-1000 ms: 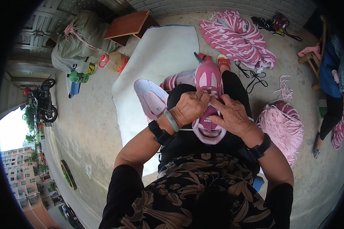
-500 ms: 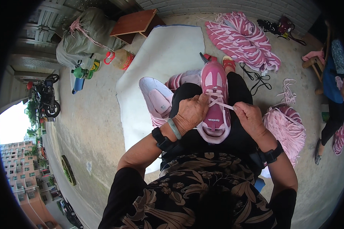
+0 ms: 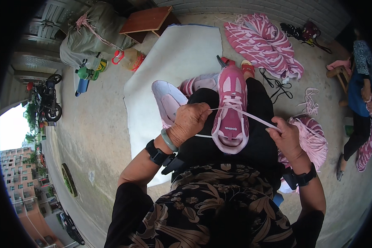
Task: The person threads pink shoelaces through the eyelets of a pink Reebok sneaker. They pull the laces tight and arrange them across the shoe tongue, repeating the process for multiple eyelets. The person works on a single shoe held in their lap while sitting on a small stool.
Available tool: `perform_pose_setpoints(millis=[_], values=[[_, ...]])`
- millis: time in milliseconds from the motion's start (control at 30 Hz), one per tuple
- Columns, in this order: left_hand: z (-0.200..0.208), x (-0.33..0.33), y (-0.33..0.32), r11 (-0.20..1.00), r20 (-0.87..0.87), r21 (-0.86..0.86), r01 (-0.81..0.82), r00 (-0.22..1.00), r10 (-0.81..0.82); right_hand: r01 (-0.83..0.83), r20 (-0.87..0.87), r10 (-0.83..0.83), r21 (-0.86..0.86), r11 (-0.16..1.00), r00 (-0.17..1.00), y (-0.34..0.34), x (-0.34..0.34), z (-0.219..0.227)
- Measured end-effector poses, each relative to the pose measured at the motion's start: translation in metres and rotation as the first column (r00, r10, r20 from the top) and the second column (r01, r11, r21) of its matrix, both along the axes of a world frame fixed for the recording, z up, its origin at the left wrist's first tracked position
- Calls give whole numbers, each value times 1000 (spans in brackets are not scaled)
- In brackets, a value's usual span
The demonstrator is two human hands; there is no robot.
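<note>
On my lap lies a pink sneaker [image 3: 232, 118], its toe pointing away from me and its heel opening near my body. A pale pink shoelace [image 3: 256, 117] crosses over its tongue. My left hand [image 3: 191, 120] is closed in a pinch on one end of the lace, left of the shoe. To the right, my right hand [image 3: 286, 135] pinches the other end, and the lace runs taut between shoe and fingers. Beyond my left hand, another pink shoe [image 3: 168, 101] with a pale lining rests beside my leg, and a further striped pink shoe [image 3: 199, 84] lies behind it.
A white sheet [image 3: 153, 53] covers the ground ahead. Bundled pink shoe pieces [image 3: 262, 45] lie at the far right, with a heap of pink laces [image 3: 310, 138] nearer. Bottles [image 3: 133, 60], a wooden stool [image 3: 146, 20] and a sack [image 3: 97, 31] stand far left. A person [image 3: 361, 89] is at the right.
My hands have moved apart, the left going left and the right going right. The lace is drawn out longer on both sides, and its crossing over the tongue has tightened.
</note>
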State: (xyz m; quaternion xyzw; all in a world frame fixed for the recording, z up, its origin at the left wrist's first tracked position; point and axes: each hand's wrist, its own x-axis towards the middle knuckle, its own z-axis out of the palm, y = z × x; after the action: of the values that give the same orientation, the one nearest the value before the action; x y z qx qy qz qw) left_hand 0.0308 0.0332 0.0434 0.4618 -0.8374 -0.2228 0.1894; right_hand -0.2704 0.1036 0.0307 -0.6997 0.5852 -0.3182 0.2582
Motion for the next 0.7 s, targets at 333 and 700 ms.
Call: perform_pose_setpoints(millis=[333,700], values=[[65,-27,-38,638,-682,685,353,619,390,-19,104,1,176,984,995,6,0,-19],[47,69,7,965,554,6,262,803,-221,-37,218,-7,194,980,976,10,-51,-32]])
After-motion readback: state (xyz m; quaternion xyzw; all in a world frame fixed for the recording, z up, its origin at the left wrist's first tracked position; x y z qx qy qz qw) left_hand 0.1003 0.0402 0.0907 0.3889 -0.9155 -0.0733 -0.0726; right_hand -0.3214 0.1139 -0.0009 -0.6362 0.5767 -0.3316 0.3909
